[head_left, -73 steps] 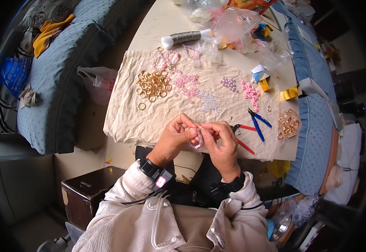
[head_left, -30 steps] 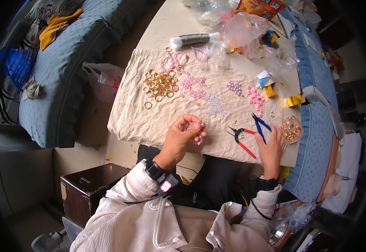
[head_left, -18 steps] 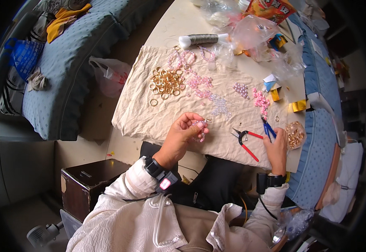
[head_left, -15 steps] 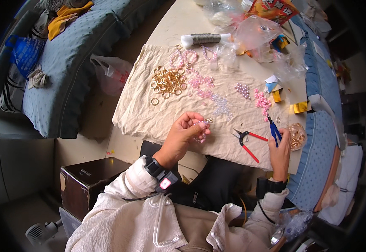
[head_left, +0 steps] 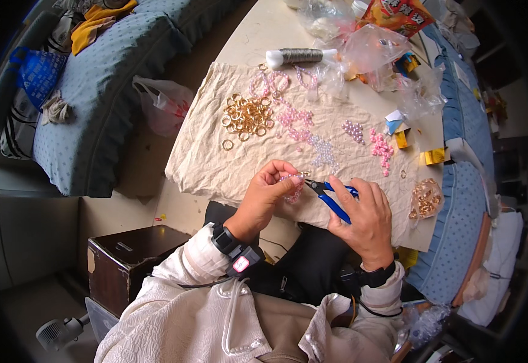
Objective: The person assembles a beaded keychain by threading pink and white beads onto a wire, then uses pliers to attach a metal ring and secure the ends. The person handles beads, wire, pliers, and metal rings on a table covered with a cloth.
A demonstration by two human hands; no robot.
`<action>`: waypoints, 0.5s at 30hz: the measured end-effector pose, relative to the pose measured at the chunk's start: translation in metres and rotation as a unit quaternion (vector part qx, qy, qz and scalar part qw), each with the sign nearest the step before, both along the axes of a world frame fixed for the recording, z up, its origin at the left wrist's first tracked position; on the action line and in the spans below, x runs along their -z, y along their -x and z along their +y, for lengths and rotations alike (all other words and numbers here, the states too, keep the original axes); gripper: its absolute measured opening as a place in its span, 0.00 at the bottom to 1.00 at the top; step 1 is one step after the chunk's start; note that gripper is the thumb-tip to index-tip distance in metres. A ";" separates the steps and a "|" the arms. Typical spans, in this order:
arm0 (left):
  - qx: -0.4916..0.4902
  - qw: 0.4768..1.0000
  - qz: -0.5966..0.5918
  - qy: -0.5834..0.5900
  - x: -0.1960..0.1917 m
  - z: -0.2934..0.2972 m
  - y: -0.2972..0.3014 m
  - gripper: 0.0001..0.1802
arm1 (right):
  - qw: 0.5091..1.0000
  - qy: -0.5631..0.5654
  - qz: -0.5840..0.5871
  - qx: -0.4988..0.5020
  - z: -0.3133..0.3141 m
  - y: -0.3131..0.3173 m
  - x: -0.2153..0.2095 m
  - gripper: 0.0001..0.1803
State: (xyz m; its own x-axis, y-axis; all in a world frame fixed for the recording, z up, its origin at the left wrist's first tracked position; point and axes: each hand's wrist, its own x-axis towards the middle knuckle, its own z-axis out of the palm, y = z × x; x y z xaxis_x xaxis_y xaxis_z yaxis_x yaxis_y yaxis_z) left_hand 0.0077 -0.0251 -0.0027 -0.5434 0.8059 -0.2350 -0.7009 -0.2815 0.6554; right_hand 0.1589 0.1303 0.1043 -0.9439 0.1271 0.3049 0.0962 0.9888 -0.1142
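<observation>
My left hand (head_left: 262, 198) is closed in a pinch around a strand of pink beads (head_left: 293, 192), which hangs below the thumb. A small gold-coloured metal piece (head_left: 305, 173) shows at the fingertips. In my right hand (head_left: 368, 219) are blue-handled cutters (head_left: 334, 208), held with their handles spread. The dark jaws reach the strand right beside my left thumb; whether they touch it I cannot tell. Both hands are over the near edge of a cream cloth (head_left: 200, 151). The red-handled pliers seen earlier are hidden, with my right hand over that spot.
Gold rings (head_left: 247, 115) lie piled at the left, with finished-looking bead loops (head_left: 267, 85) behind. Loose pink beads (head_left: 382, 151) and purple beads (head_left: 353, 131) lie further right. A bag of gold pieces (head_left: 426, 198) sits at the right edge. A wire spool (head_left: 300, 57) and plastic bags (head_left: 370, 48) stand behind.
My right hand has lifted the blue-handled cutters from beside the pink beads and moved left, bringing the jaws to the strand. My left hand keeps its pinch almost in place.
</observation>
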 end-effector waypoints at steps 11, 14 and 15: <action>0.009 0.999 0.027 0.020 -0.002 0.000 -0.001 0.08 | 0.999 0.003 -0.037 -0.007 -0.001 0.004 -0.006 0.37; 0.010 0.998 0.053 0.025 -0.002 0.000 -0.002 0.08 | 0.999 -0.001 -0.045 -0.008 -0.001 0.004 -0.009 0.36; 0.009 0.998 0.061 0.024 -0.002 0.000 -0.003 0.08 | 0.999 0.004 -0.048 -0.009 -0.001 0.004 -0.011 0.36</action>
State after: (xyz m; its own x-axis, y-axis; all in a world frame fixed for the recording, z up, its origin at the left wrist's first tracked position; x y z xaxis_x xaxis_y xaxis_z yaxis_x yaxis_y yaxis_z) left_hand 0.0105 -0.0250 -0.0004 -0.5555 0.8057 -0.2057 -0.6192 -0.2356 0.7491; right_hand 0.1552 0.1293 0.1153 -0.9706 0.1124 0.2129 0.0899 0.9896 -0.1126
